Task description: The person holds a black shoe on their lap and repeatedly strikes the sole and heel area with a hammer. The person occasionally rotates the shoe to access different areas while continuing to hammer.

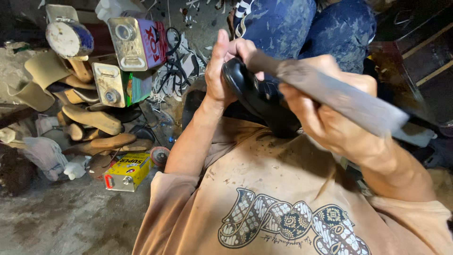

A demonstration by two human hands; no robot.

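My left hand (222, 71) grips a black shoe (257, 97), holding it up in front of my chest, thumb and fingers wrapped round its upper edge. My right hand (321, 108) is closed on a long flat metal blade (339, 97), a rasp or knife, whose narrow end lies against the shoe near my left fingers. The blade's broad end points right, blurred. My tan printed shirt fills the lower frame and my blue-trousered knees are above the hands.
On the floor at left stand several metal cans (137, 42), a small yellow tin (127, 172), a pile of tan shoe soles and lasts (94, 120), a small round grinding disc (160, 155) and tangled black cords (177, 71). Dark boards lie at the right.
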